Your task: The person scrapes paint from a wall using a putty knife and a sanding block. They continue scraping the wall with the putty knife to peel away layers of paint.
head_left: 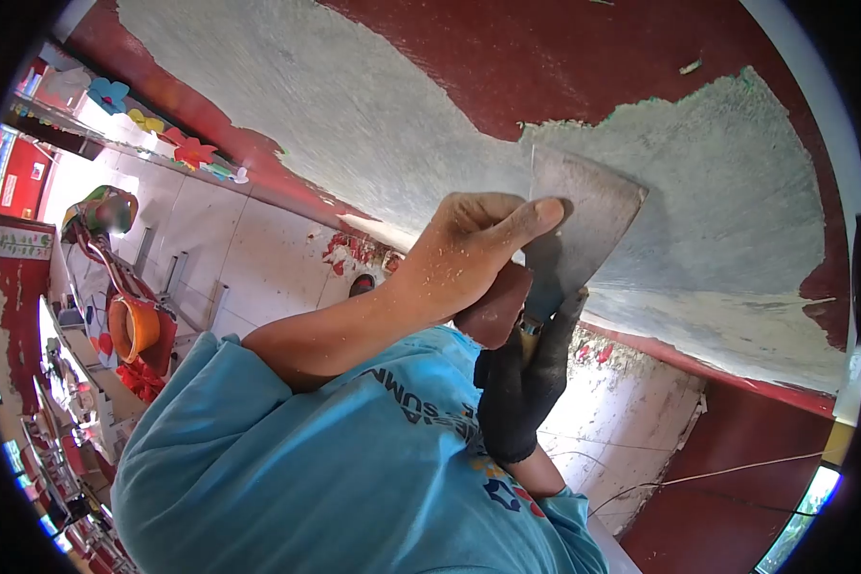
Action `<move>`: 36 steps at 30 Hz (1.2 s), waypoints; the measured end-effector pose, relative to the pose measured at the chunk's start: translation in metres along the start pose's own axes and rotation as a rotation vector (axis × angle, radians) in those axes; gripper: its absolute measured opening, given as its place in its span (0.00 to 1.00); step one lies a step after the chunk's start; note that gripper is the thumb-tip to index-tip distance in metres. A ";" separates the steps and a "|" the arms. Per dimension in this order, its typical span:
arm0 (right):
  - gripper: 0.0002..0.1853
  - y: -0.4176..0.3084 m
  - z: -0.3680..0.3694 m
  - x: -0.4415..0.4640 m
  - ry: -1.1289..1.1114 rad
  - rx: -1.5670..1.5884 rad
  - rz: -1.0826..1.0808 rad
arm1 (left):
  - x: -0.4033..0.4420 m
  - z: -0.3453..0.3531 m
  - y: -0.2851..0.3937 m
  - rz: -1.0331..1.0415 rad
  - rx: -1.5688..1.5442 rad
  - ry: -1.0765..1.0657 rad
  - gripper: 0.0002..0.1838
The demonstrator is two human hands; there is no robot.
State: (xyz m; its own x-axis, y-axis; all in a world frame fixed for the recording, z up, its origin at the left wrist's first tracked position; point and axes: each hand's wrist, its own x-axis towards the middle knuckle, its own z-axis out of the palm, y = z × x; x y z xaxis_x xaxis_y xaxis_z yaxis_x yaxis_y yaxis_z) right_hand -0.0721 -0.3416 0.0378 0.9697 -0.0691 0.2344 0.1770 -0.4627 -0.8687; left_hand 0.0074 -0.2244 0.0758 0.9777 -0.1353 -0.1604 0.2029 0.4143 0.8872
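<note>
My bare left hand [478, 244] is closed, its thumb pressed on the wide metal blade of a scraper [593, 206]; its other fingers are mostly hidden. Pale dust specks cover its skin. Directly under this hand is a reddish-brown block [496, 308], partly within its grasp. My right hand [531, 387], in a black glove, is wrapped round the scraper's handle, near the metal collar. The blade is in front of a wall [717, 191] where red paint surrounds a large bare grey patch.
Another person [115, 212] is at the far left, near an orange bucket [142, 327]. Paper flowers [189, 150] line a ledge at upper left. Red flakes [340, 253] lie on the pale tiled floor [268, 225]. A thin cable [717, 471] runs at lower right.
</note>
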 end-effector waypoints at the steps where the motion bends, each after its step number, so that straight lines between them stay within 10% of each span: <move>1: 0.36 0.000 -0.001 -0.001 -0.018 0.021 0.009 | -0.001 0.000 0.001 0.002 -0.002 -0.020 0.15; 36: 0.36 0.004 0.009 0.005 -0.034 0.197 -0.199 | -0.005 -0.004 0.000 -0.010 0.061 0.126 0.15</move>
State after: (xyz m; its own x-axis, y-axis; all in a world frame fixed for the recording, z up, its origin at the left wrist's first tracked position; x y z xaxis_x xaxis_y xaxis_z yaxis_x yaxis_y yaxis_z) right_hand -0.0649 -0.3361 0.0313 0.9171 0.0373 0.3970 0.3906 -0.2837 -0.8757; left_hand 0.0026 -0.2201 0.0754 0.9756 -0.0237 -0.2184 0.2123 0.3575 0.9095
